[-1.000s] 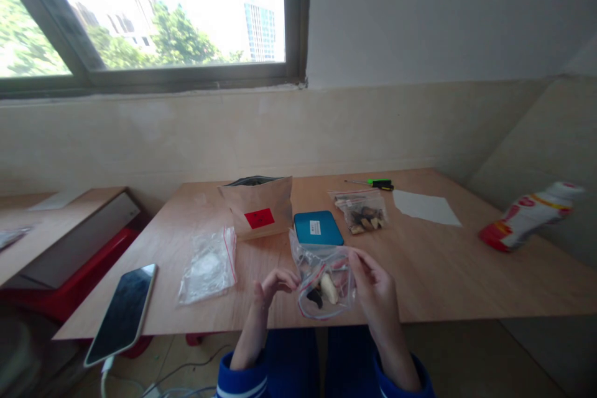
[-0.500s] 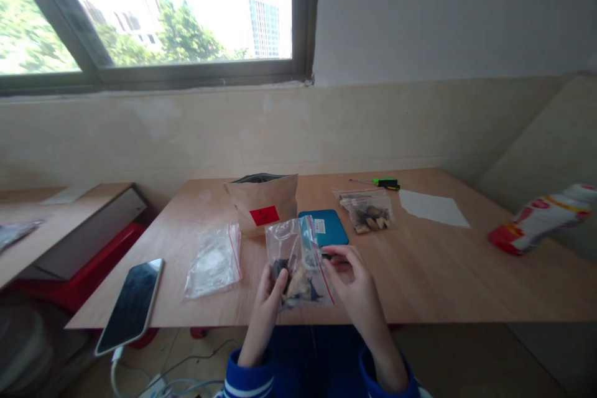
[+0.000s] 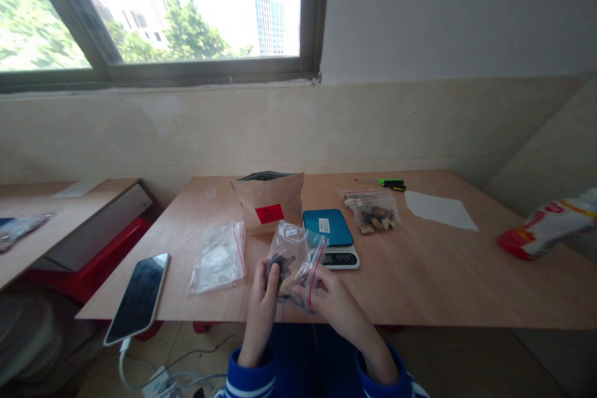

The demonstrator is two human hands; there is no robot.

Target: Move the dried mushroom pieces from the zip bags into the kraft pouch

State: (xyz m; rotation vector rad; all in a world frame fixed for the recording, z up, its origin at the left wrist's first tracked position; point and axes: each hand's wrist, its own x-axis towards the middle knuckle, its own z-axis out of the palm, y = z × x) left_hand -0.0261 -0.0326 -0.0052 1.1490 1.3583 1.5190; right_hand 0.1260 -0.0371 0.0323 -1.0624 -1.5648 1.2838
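Above the table's near edge I hold a small clear zip bag [image 3: 295, 261] with a red seal strip; dark and pale pieces lie inside it. My left hand [image 3: 263, 289] grips its left side, thumb on the front. My right hand [image 3: 329, 300] pinches its lower right corner by the red strip. Just behind the bag sits a small scale with a blue top [image 3: 329, 231], its display facing me. A brown paper pouch [image 3: 269, 201] with a red label stands open behind that.
An empty clear zip bag [image 3: 219, 256] lies left of my hands; a phone [image 3: 138, 296] on a cable overhangs the wooden table's [image 3: 443, 273] front left edge. Farther back lie a filled zip bag [image 3: 373, 211], a green screwdriver [image 3: 389, 184] and white paper [image 3: 438, 209]. A red-and-white bottle [image 3: 545, 228] lies at right.
The bag went from drooping at my right hand to being held upright between both hands, then tilted right. My right hand dropped from the seal to the lower corner. The scale's display came into sight.
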